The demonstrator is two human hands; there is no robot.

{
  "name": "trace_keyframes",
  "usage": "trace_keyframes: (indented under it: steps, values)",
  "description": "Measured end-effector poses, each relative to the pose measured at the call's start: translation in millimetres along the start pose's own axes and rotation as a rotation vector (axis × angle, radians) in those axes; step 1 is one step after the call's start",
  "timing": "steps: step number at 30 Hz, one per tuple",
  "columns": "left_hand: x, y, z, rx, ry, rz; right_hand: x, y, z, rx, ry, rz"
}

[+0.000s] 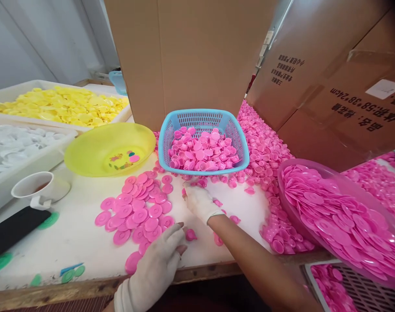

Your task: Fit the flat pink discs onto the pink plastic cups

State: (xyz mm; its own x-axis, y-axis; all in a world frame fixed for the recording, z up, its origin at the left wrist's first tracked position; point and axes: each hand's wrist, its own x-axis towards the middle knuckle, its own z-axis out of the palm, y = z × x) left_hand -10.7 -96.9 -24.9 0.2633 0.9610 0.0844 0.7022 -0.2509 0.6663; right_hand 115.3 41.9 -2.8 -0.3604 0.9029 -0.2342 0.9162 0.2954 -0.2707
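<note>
My right hand point(200, 202), in a white glove, reaches across the white table point(70, 234) to the row of small pink caps point(230, 180) just in front of the blue basket point(171, 125). Its fingers are curled over a pink cap at the fingertips. My left hand point(161, 260), also gloved with bare fingertips, lies flat at the table's near edge. It touches the spread of flat pink discs point(138, 212), and a single pink cap point(190, 235) lies just beside its fingertips. The basket holds a heap of pink caps.
A yellow bowl point(86, 151) stands left of the basket. White trays hold yellow discs point(60, 104) and white discs point(11, 143). A cup point(37, 184) and a black phone point(11, 229) lie at the left. A pink bowl of discs point(340, 216) tilts at the right. Cardboard boxes point(190, 56) stand behind, with loose pink caps point(265, 151).
</note>
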Motion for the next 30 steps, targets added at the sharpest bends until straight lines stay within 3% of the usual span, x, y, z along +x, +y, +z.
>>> trace_keyframes:
  steps: [4,7,9,11,14,16,24,30]
  values:
    - [5,0,-5.6,-0.421,-0.075,-0.410,-20,6,-4,-0.013,-0.016,0.019]
    - [13,4,-6.9,-0.811,-0.186,-0.540,-49,18,-4,0.066,0.039,-0.022]
    - [18,6,-5.3,-0.995,-0.245,-0.576,-68,26,3,0.313,0.085,-0.028]
    - [23,5,-1.9,-1.080,-0.289,-0.594,-82,31,15,0.628,-0.019,0.043]
    - [30,0,4.7,-1.018,-0.331,-0.604,-91,30,32,0.909,-0.223,0.175]
    - [34,-4,7.7,-0.929,-0.357,-0.601,-92,26,37,0.967,-0.240,0.202]
    - [41,-2,6.3,-0.858,-0.401,-0.637,-82,22,30,0.908,-0.385,0.204]
    - [42,6,6.0,-0.828,-0.341,-0.675,-84,29,35,0.835,-0.336,0.131]
